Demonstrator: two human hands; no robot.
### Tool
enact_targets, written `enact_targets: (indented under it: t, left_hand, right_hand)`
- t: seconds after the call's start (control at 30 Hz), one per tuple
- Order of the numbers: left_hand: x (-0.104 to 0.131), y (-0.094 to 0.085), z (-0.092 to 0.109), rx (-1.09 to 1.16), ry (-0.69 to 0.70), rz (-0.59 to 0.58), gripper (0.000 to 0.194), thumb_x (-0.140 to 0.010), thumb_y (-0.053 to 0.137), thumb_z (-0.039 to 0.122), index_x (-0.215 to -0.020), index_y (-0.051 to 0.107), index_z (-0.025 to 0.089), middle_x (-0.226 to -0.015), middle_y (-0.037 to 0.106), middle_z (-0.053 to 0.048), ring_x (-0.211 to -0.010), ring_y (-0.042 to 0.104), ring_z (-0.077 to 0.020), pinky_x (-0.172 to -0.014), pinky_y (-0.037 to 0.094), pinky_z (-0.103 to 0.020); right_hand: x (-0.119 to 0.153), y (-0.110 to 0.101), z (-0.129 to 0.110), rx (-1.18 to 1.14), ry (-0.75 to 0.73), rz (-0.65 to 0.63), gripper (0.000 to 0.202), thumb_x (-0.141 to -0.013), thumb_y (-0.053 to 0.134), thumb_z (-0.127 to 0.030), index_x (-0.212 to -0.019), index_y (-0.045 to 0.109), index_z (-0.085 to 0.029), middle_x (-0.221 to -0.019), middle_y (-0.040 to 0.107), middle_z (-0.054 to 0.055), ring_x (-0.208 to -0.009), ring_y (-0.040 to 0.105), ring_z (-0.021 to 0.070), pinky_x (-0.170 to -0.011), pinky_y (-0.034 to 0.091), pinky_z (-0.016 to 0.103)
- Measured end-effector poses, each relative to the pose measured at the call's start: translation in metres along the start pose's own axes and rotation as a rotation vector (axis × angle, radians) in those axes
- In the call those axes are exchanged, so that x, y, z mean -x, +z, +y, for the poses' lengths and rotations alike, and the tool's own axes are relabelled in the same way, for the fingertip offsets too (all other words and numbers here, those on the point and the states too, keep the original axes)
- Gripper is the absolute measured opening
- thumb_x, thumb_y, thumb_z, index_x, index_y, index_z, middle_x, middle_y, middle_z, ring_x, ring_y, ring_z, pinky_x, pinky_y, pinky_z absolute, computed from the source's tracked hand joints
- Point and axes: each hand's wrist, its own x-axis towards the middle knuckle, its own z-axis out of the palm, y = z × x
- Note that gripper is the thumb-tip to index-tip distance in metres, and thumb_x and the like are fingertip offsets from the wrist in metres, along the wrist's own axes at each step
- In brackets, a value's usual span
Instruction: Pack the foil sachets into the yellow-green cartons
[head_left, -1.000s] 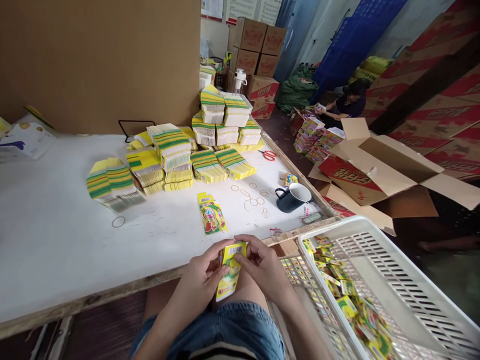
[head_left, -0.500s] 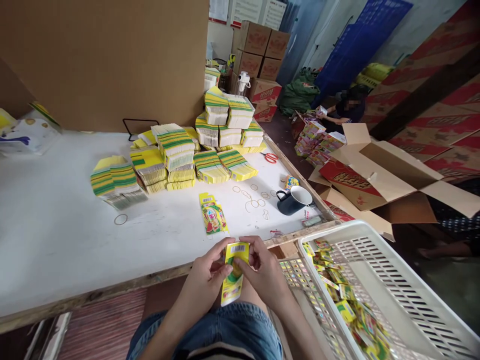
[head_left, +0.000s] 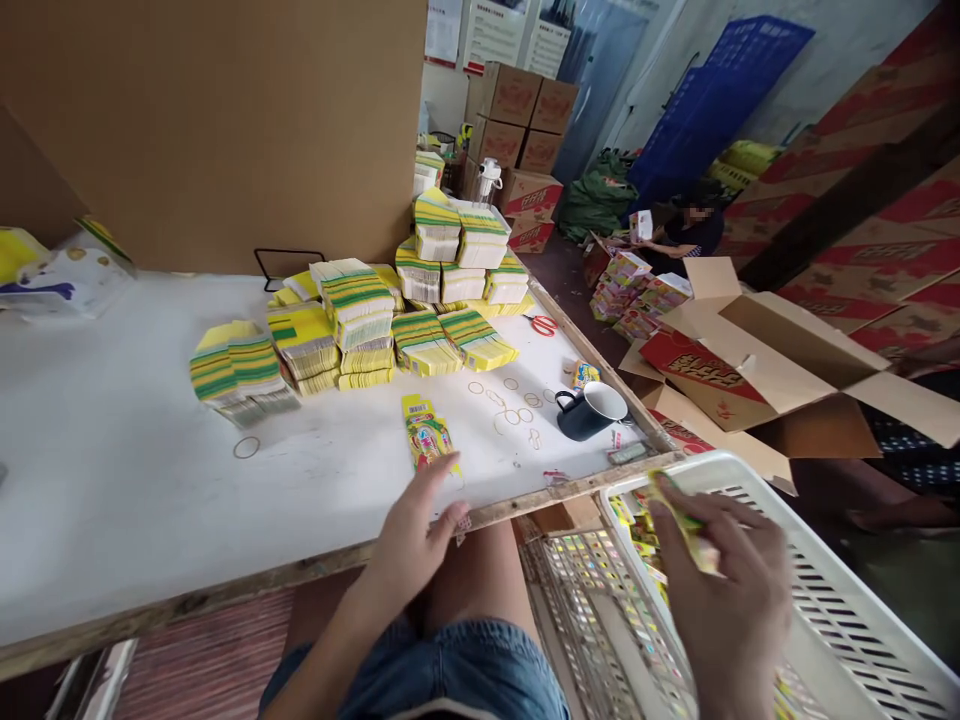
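My right hand (head_left: 727, 590) is over the white plastic basket (head_left: 847, 530), its fingers closed on a small yellow carton (head_left: 691, 530), partly hidden and slightly blurred. Inside the basket, other small yellow cartons (head_left: 641, 520) lie loosely piled. At the table's front edge is my left hand (head_left: 412, 530), thumb and fingers apart with nothing between them. Just beyond its fingertips lies a flat yellow carton (head_left: 427, 430) with a colourful print, on the white tabletop. A small pinkish patterned piece (head_left: 463, 524) shows beside the left thumb; I cannot make out what it is.
Stacks of flat yellow-green cartons (head_left: 352, 310) stand along the table's back. A dark mug (head_left: 581, 415), red-handled scissors (head_left: 543, 326) and rubber bands (head_left: 517, 415) lie to the right. Past the table are an open cardboard box (head_left: 705, 360) and a seated person (head_left: 686, 235).
The yellow carton held in both hands has gone right in my right hand, over the basket. My left hand has let go and opened near the table edge.
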Motion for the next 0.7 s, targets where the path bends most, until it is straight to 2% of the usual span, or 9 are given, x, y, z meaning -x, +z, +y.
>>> enact_targets:
  t: [0.07,0.13,0.23,0.33,0.4,0.47,0.53,0.6,0.7]
  left_hand:
    - [-0.009,-0.005,-0.02,-0.069,-0.024,0.036,0.046,-0.086,0.056,0.029,-0.13,0.057,0.016,-0.145,0.05,-0.014,-0.139,0.036,-0.0296,-0.118,0.016,-0.049]
    - [-0.014,-0.005,-0.036,-0.093,-0.041,0.034,0.042,-0.084,0.059,0.027,-0.124,0.062,0.016,-0.141,0.055,-0.014,-0.137,0.04,-0.0312,-0.118,0.017,-0.051]
    - [-0.015,-0.001,-0.047,-0.088,-0.056,0.035,0.039,-0.082,0.06,0.028,-0.119,0.066,0.016,-0.14,0.055,-0.015,-0.137,0.04,-0.0321,-0.115,0.026,-0.051]
    - [-0.012,-0.001,-0.046,-0.041,-0.058,0.042,0.036,-0.082,0.06,0.031,-0.115,0.068,0.019,-0.138,0.058,-0.013,-0.135,0.044,-0.0309,-0.112,0.032,-0.049]
    - [-0.009,-0.004,-0.043,0.005,-0.065,0.061,0.032,-0.081,0.061,0.033,-0.11,0.071,0.021,-0.134,0.061,-0.011,-0.133,0.046,-0.0308,-0.112,0.033,-0.048]
    - [-0.008,-0.008,-0.043,0.059,-0.081,0.093,0.028,-0.081,0.063,0.036,-0.103,0.074,0.022,-0.129,0.066,-0.011,-0.129,0.051,-0.0324,-0.11,0.035,-0.049]
    - [-0.008,-0.01,-0.043,0.126,-0.104,0.134,0.028,-0.081,0.063,0.04,-0.099,0.074,0.022,-0.121,0.07,-0.012,-0.122,0.058,-0.0338,-0.107,0.039,-0.05]
    - [-0.009,-0.01,-0.043,0.206,-0.127,0.193,0.038,-0.083,0.061,0.043,-0.112,0.069,0.02,-0.123,0.069,-0.014,-0.119,0.06,-0.033,-0.105,0.043,-0.049]
    - [-0.01,-0.01,-0.038,0.323,-0.128,0.253,0.06,-0.086,0.057,0.045,-0.139,0.044,0.018,-0.141,0.054,-0.016,-0.128,0.052,-0.0297,-0.106,0.043,-0.045]
  right_hand:
    - [-0.008,0.001,0.009,0.107,-0.067,0.022,0.032,-0.08,0.068,-0.04,-0.103,0.072,-0.018,-0.109,0.06,0.015,-0.108,0.052,0.0348,-0.098,0.033,0.055]
    - [-0.002,0.027,0.01,-0.035,-0.036,-0.169,0.031,-0.081,0.065,-0.041,-0.102,0.072,-0.019,-0.105,0.064,0.013,-0.097,0.057,0.0303,-0.091,0.041,0.049]
    - [0.021,0.096,-0.004,-0.279,0.188,-0.505,0.028,-0.082,0.06,-0.036,-0.101,0.07,-0.017,-0.095,0.07,0.011,-0.069,0.06,0.021,-0.07,0.05,0.037]
    - [0.038,0.164,-0.024,-0.333,0.209,-0.607,0.022,-0.079,0.062,-0.028,-0.094,0.072,-0.016,-0.082,0.074,0.008,-0.056,0.06,0.0164,-0.058,0.05,0.03]
    - [0.04,0.191,-0.035,-0.37,0.207,-0.66,0.018,-0.078,0.063,-0.027,-0.085,0.073,-0.014,-0.068,0.072,0.006,-0.053,0.06,0.0161,-0.053,0.047,0.027]
    - [0.037,0.201,-0.042,-0.403,0.194,-0.701,0.02,-0.079,0.062,-0.029,-0.071,0.073,-0.014,-0.056,0.067,0.003,-0.049,0.059,0.0159,-0.048,0.044,0.024]
    - [0.035,0.195,-0.048,-0.422,0.176,-0.717,0.028,-0.082,0.059,-0.031,-0.062,0.07,-0.014,-0.049,0.062,0.001,-0.046,0.056,0.015,-0.044,0.04,0.023]
    - [0.038,0.177,-0.056,-0.424,0.155,-0.702,0.031,-0.085,0.056,-0.031,-0.063,0.069,-0.015,-0.051,0.06,0.001,-0.048,0.054,0.0148,-0.045,0.038,0.023]
    - [0.05,0.142,-0.073,-0.413,0.099,-0.676,0.025,-0.087,0.054,-0.026,-0.071,0.072,-0.017,-0.063,0.061,0.002,-0.058,0.056,0.0157,-0.054,0.041,0.024]
